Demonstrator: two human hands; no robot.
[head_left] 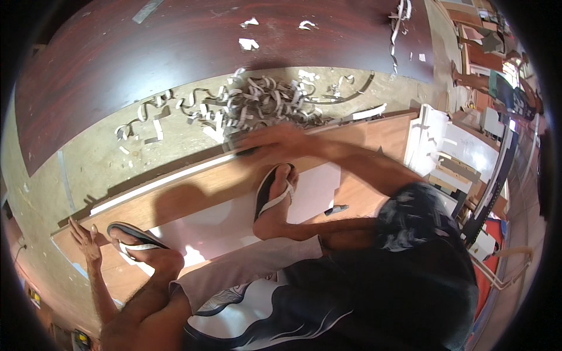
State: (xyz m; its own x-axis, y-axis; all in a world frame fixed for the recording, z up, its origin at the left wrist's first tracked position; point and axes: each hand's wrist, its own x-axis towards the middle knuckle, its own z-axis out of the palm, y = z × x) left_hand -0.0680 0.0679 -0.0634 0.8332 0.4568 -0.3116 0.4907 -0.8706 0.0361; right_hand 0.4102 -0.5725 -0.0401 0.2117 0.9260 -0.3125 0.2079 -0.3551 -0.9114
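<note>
Head view: blur obscures the right hand (pixel 274 142) by the white strip (pixel 164 182).

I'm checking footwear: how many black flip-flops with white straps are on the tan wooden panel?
2: the left flip-flop, beside the left hand; the right flip-flop, near the right hand.

The long, light-brown wooden board (pixel 228 175) lies flat, slanting from its left end, just beside the spread left hand (pixel 86 241), to a part well beyond the right hand (pixel 272 141). A straight, narrow white strip (pixel 164 185) runs along its far edge between the two hands. At the right hand's fingertips shows a small dark piece (pixel 248 151), too blurred to make out.
</note>
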